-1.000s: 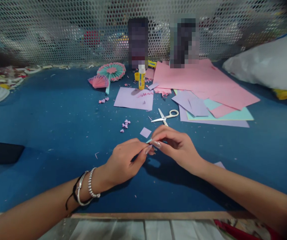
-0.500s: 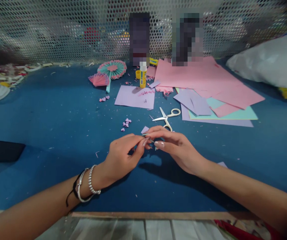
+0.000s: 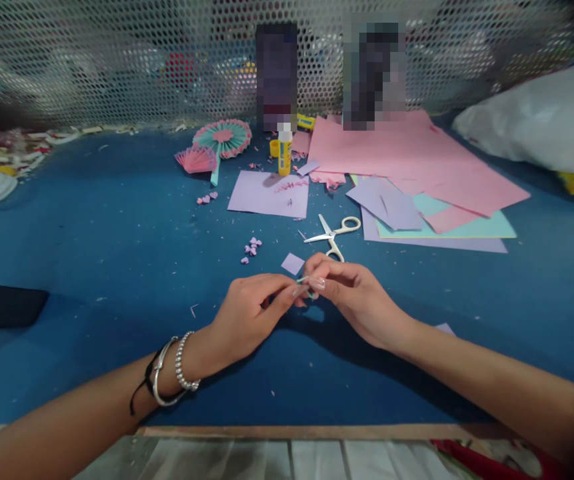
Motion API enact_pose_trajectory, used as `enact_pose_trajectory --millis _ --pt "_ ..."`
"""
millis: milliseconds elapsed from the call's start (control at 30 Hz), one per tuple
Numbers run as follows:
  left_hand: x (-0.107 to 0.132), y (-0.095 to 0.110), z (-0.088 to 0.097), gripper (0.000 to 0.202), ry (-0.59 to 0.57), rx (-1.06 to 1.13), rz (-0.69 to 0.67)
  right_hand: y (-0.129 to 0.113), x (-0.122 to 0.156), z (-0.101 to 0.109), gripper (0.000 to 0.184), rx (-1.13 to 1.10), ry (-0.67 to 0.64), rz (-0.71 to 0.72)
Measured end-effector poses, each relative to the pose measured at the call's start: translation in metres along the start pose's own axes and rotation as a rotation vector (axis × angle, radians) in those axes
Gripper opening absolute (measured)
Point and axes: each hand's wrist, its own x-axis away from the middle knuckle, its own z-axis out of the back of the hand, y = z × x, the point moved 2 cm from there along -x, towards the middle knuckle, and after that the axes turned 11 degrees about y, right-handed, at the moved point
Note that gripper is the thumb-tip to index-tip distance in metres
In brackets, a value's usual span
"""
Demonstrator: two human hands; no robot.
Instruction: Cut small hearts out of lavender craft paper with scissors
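Note:
My left hand (image 3: pixel 254 307) and my right hand (image 3: pixel 349 290) meet over the front middle of the blue table. Between their fingertips is a small pale green strip of paper (image 3: pixel 303 280), mostly covered by the fingers. Both hands pinch it. Just beyond them lies a small lilac paper square (image 3: pixel 293 263). White-handled scissors (image 3: pixel 333 235) rest with blades apart behind my right hand. A cluster of small folded lilac paper pieces (image 3: pixel 251 248) sits beyond my left hand.
A glue stick (image 3: pixel 285 153) stands by a lilac sheet (image 3: pixel 267 193). Pleated paper fans (image 3: pixel 223 137) lie at the back left, large pink paper (image 3: pixel 377 150) and other sheets at the back right. A black flat object (image 3: pixel 4 305) is at the left, a white bag (image 3: pixel 537 120) at the right.
My right fingers have closed in on the green paper strip. Both hands' fingertips have shifted slightly, and the lilac square behind them shows more fully.

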Motion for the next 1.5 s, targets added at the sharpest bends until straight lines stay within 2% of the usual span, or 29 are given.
enact_pose_trajectory --millis 100,200,267,300,400,467,567,767,833,933,1000,1033,1100,1133,1200,1267,1300,1367,1400,1500 --pt "0.003 -0.003 -0.007 0.037 -0.061 0.229 0.219 -0.006 0.001 0.004 0.01 0.253 0.105 0.212" --pt "0.007 -0.001 -0.014 0.043 -0.114 0.43 0.331 -0.02 0.007 0.009 0.012 0.598 0.216 0.633" --pt "0.008 0.001 -0.016 0.042 -0.133 0.483 0.356 -0.029 0.012 0.01 0.017 0.766 0.175 0.971" --pt "0.009 0.002 -0.016 0.041 -0.141 0.49 0.373 -0.032 0.015 0.01 0.018 0.822 0.115 1.114" --pt "0.01 0.002 -0.015 0.039 -0.196 0.509 0.45 -0.037 0.02 0.009 0.017 0.974 -0.059 1.394" --pt "0.009 0.002 -0.014 0.038 -0.245 0.565 0.501 -0.037 0.022 0.007 0.016 1.07 -0.056 1.505" --pt "0.009 0.004 -0.013 0.04 -0.308 0.698 0.6 -0.032 0.022 0.008 0.015 1.188 0.03 1.577" --pt "0.007 0.008 -0.01 0.028 -0.428 0.764 0.936 -0.022 0.022 0.014 0.013 1.139 0.089 1.834" --pt "0.007 0.01 -0.008 0.023 -0.452 0.741 0.979 -0.019 0.02 0.016 0.011 1.146 0.043 1.87" --pt "0.009 0.01 -0.006 0.022 -0.412 0.683 0.94 -0.017 0.019 0.018 0.009 1.123 0.043 1.914" --pt "0.009 0.009 -0.004 0.025 -0.346 0.616 0.881 -0.018 0.018 0.018 0.008 1.151 0.03 1.903" --pt "0.008 0.007 -0.002 0.026 -0.296 0.57 0.829 -0.019 0.018 0.018 0.008 1.195 -0.017 1.875" --pt "0.002 0.005 0.004 0.024 -0.164 0.439 0.659 -0.022 0.016 0.017 0.009 1.281 -0.114 1.8" --pt "-0.001 0.004 0.008 0.021 -0.086 0.346 0.533 -0.025 0.014 0.017 0.014 1.309 -0.102 1.742" --pt "-0.009 0.004 0.016 0.015 0.04 0.169 0.27 -0.031 0.007 0.021 0.022 1.389 0.082 1.548" --pt "-0.013 0.003 0.02 0.014 0.121 0.05 0.111 -0.034 -0.005 0.029 0.027 1.545 0.358 1.217" --pt "-0.014 0.002 0.022 0.014 0.145 0.011 0.064 -0.033 -0.011 0.034 0.031 1.659 0.43 1.046" --pt "-0.014 0.0 0.022 0.016 0.17 -0.039 -0.001 -0.028 -0.021 0.045 0.042 1.811 0.442 0.757" --pt "-0.014 -0.001 0.021 0.016 0.178 -0.052 -0.027 -0.025 -0.025 0.049 0.045 1.838 0.43 0.666" --pt "-0.013 -0.005 0.019 0.016 0.218 -0.059 -0.082 -0.021 -0.028 0.058 0.044 1.838 0.385 0.54"
